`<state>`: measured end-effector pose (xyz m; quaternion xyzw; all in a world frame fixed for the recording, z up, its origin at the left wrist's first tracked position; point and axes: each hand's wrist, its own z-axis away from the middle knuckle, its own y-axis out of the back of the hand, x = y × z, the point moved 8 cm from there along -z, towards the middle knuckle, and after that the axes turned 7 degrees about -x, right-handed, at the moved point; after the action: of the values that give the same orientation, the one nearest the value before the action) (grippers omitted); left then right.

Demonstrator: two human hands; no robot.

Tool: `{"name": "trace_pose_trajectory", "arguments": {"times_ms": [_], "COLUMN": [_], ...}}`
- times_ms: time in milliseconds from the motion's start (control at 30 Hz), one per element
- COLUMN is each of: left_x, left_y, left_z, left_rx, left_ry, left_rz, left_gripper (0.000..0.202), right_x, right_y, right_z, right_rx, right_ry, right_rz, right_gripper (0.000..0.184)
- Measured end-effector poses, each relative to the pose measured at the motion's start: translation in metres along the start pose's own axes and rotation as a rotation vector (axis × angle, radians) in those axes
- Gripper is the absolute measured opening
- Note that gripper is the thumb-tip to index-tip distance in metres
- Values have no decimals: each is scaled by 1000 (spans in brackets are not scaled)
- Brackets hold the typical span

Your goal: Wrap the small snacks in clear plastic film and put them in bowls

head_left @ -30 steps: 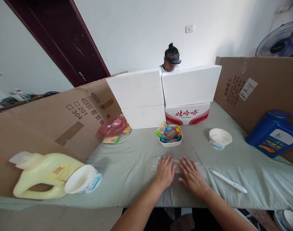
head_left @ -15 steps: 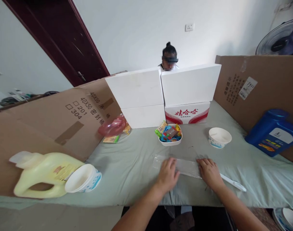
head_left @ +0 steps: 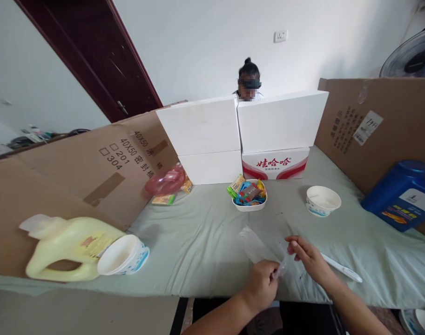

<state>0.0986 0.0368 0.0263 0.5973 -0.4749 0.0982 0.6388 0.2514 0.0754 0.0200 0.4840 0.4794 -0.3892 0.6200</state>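
Observation:
A clear plastic bag [head_left: 254,245] slants over the cloth in front of me, its near right end raised and crumpled. My left hand [head_left: 263,281] is closed on that end, thumb and fingers pinching the film. Just to the right, my right hand [head_left: 307,257] has its fingers partly stretched toward the bag's edge and apart from each other; whether they touch the film is hard to see. Beside the right wrist lies a white, slim-handled tool [head_left: 343,269], its far end hidden behind the hand. Beyond the bag stands a white bowl [head_left: 250,208] of wrapped snacks.
A white paper bowl [head_left: 323,200] and blue jug [head_left: 401,195] stand right. Left are a yellow jug [head_left: 76,232], tilted paper bowls [head_left: 123,256], a pink translucent item [head_left: 166,180] and snack packets [head_left: 163,200]. White boxes [head_left: 201,130] and cardboard [head_left: 104,181] form walls; a person [head_left: 249,77] sits behind.
My left hand has moved right and nearer to me, and now grips the bag's right end. The bag has turned and crumpled. The right hand has lifted its fingers off the flat bag.

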Motion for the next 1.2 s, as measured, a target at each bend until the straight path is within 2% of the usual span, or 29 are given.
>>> {"name": "trace_pose_trajectory", "arguments": {"times_ms": [67,133,200,333,433,600,667,733,767,833,900,967,1100,1133,1200], "left_x": [-12,-28,-43,-58,-64,-72,-68,-57,-51,-43,-41,-42,-46,-49,-57], "left_y": [11,27,47,76,82,79,82,81,78,67,60,60,63,63,64], "left_z": [0,-4,-9,-15,-13,-7,-4,-4,-6,-13,-17,-16,-10,-8,-5], "left_rx": [26,96,190,316,365,394,468,504,474,329,186,101,-75,-131,-227], "left_ry": [95,199,260,285,314,391,373,283,222,123,119,155,136,135,152], "left_rz": [120,136,40,-296,-454,-509,-536,-572,-584,-584,-564,-551,-525,-517,-508], "left_gripper": [19,16,13,13,11,11,25,37,34,18,13,16,49,59,73], "right_x": [-9,-12,-10,-6,-6,-9,-12,-15,-17,-21,-24,-27,-25,-24,-23], "right_y": [-10,-27,-45,-62,-68,-71,-73,-77,-78,-80,-78,-76,-85,-86,-85], "right_z": [-1,-4,-7,-15,-17,-13,-12,-10,-10,-8,-4,1,14,17,18], "right_rx": [-22,-85,-115,-28,25,44,34,23,15,11,19,-23,-315,-356,-358], "right_ry": [110,173,182,166,199,256,271,280,286,294,309,349,461,472,483], "right_rz": [118,190,267,466,560,671,709,744,762,804,849,880,859,847,841], "right_gripper": [49,47,46,46,39,33,31,29,28,26,25,28,40,40,35]}}
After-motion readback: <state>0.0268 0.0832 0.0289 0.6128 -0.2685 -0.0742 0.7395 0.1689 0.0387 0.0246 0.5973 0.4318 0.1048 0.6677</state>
